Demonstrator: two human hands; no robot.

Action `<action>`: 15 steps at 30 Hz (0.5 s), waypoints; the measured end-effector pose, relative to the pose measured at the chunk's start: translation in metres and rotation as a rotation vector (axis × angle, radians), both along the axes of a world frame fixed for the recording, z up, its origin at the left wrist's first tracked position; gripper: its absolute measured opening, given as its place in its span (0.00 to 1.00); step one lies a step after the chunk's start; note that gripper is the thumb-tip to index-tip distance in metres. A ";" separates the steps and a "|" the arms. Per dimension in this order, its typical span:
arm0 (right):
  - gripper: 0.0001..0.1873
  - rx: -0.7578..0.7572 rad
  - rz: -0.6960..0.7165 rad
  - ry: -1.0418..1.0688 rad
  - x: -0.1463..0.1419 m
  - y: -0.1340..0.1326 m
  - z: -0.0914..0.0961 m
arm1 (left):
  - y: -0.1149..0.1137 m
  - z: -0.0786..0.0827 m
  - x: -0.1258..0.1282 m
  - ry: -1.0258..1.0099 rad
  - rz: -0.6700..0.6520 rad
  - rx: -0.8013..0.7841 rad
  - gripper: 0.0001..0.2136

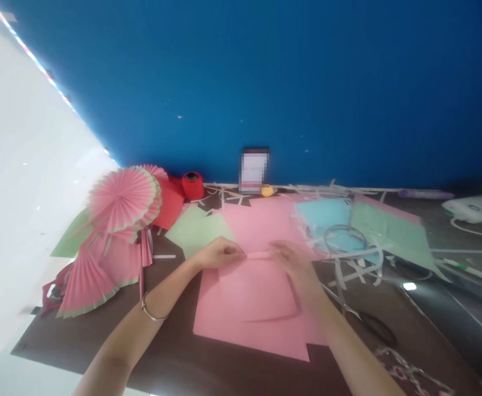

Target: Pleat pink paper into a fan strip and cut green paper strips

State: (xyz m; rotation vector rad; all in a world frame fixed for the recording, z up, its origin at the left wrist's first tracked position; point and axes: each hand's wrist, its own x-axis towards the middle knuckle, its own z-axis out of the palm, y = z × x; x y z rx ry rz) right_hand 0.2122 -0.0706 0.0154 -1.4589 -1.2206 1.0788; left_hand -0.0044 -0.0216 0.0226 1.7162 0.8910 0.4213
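Note:
A sheet of pink paper [257,291] lies over larger pink sheets [244,338] in front of me, a narrow folded band along its far edge. My left hand [220,253] pinches the left end of that band between thumb and fingers. At the other end my right hand [292,261] is closed on the fold, its fingertips slightly blurred. Under and beyond both hands spread more pink paper and a light green sheet [197,225]. Scissors [364,319] with dark handles rest just right of my right forearm.
Pleated pink paper fans [121,201] with green edges are piled at the left. A red tape roll [193,186] and a framed card [254,170] stand by the blue wall. Paper strips, blue paper [325,212] and a clear tape ring [345,239] clutter the right.

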 end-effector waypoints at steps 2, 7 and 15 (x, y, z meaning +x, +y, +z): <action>0.18 -0.035 0.046 -0.037 -0.004 -0.002 0.002 | -0.002 0.001 0.002 0.004 -0.009 0.000 0.15; 0.10 -0.082 0.035 -0.094 -0.009 -0.005 0.011 | -0.002 0.002 0.000 0.010 -0.010 -0.064 0.14; 0.09 -0.087 -0.039 -0.084 -0.001 -0.001 0.010 | 0.009 -0.001 -0.011 0.022 0.046 -0.078 0.15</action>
